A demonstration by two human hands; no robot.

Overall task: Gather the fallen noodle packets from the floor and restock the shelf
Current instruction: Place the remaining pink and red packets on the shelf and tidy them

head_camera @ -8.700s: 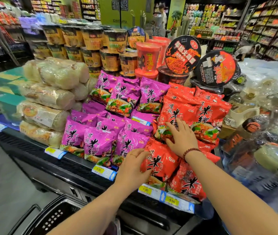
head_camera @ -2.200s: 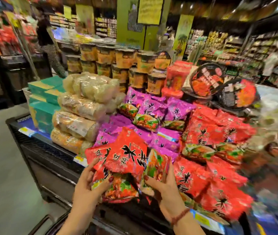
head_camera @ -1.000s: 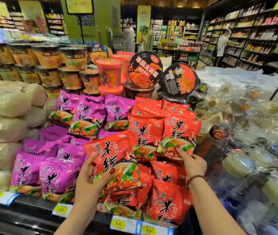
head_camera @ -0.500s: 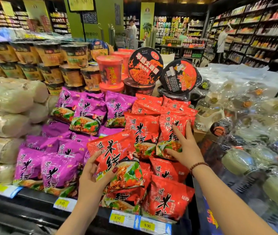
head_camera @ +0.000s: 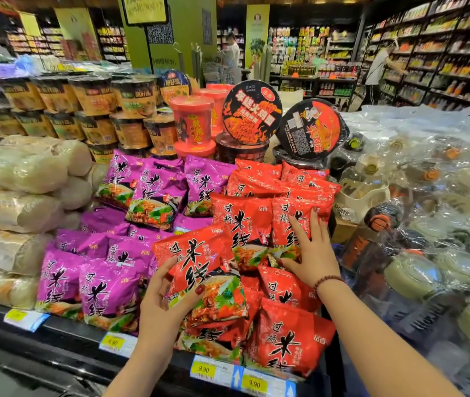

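Restocking looked well along: the left grip [head_camera: 165, 299] was curled round a red noodle packet [head_camera: 205, 270], thumb on its printed face and fingers behind, holding it upright just in front of the red stack [head_camera: 288, 339] on the shelf [head_camera: 67, 336]. It seemed to be held face-out so that it could be slotted into the front rows with the label showing. The right grip [head_camera: 311, 253] lay spread, fingers straight, pressed flat against an upper red packet [head_camera: 294, 222], probably to steady that leaning row while room was made. Purple packets [head_camera: 104, 290] sat just beside the red ones, on the left, so the colours were kept apart. The fingers behind the held packet were hidden, as was whatever gap lay beneath it. The floor could not be made out below the shelf front, so whether more fallen packets lay there could not be told. Price tags [head_camera: 203, 369] along the shelf edge were partly blurred.
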